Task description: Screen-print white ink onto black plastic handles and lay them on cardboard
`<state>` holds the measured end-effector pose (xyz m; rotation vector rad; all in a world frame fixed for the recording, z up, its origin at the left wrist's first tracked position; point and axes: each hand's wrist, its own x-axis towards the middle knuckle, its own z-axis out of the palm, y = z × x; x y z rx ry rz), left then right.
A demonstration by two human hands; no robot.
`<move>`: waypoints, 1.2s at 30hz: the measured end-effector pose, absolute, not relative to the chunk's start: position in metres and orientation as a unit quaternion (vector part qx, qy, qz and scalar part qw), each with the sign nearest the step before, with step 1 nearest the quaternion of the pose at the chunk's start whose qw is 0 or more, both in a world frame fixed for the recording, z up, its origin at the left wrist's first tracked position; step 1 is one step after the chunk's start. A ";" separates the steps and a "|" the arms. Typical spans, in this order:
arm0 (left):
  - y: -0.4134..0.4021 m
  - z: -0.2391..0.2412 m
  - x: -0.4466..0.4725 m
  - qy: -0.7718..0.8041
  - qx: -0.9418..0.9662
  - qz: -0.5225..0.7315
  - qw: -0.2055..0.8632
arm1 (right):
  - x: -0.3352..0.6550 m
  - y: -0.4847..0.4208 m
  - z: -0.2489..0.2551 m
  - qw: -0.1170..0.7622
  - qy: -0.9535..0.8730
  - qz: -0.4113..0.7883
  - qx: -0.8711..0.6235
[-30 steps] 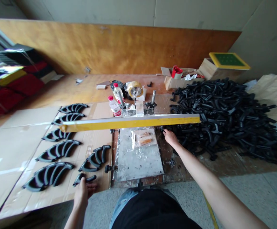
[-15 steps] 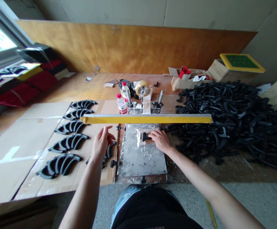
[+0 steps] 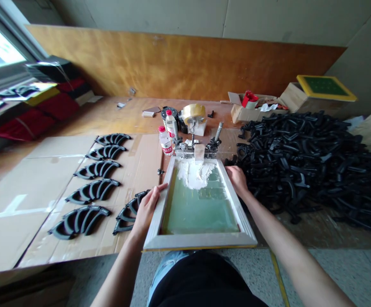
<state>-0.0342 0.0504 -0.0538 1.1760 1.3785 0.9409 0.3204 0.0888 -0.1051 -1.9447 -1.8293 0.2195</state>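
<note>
A screen printing frame [image 3: 249, 239] with a pale metal rim lies lowered over the clamp stand in front of me. Its green mesh [image 3: 199, 213] carries thick white ink [image 3: 194, 174] at the far end. My left hand [image 3: 149, 207] is closed at the left rim, one finger stretched along it. On the opposite side, my right hand [image 3: 237, 179] is closed at the right rim, its fingertips partly hidden by the frame. A clear squeegee-like piece [image 3: 199, 152] stands at the far end of the screen. The metal plate and the black part are hidden beneath the frame.
Fanned rows of black curved parts [image 3: 91, 189] lie on cardboard at the left, another group [image 3: 129, 213] beside my left hand. A big heap of black parts [image 3: 300, 166] fills the right. Behind the clamp [image 3: 212, 145] stand two bottles [image 3: 165, 141] and a tape roll [image 3: 194, 113].
The raised frame has swung down flat over the plate. My right hand has left the black part and moved to the right rim; my left hand has come to the left rim.
</note>
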 end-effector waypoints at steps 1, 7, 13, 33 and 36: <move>0.045 -0.067 -0.036 0.582 0.488 0.379 0.528 | 0.320 0.098 -0.097 0.256 -0.653 0.053 -0.711; 0.039 -0.133 -0.037 0.617 0.467 0.325 0.544 | 0.251 0.155 -0.067 0.238 -0.776 -0.015 -0.583; 0.040 -0.143 -0.038 0.616 0.479 0.327 0.532 | 0.225 0.127 -0.087 0.106 -0.847 0.053 -0.518; 0.035 -0.117 -0.033 0.615 0.440 0.345 0.556 | 0.241 0.123 -0.070 0.206 -0.857 0.102 -0.461; 0.036 -0.094 -0.034 0.604 0.441 0.367 0.553 | 0.242 0.162 -0.055 0.211 -0.809 0.078 -0.543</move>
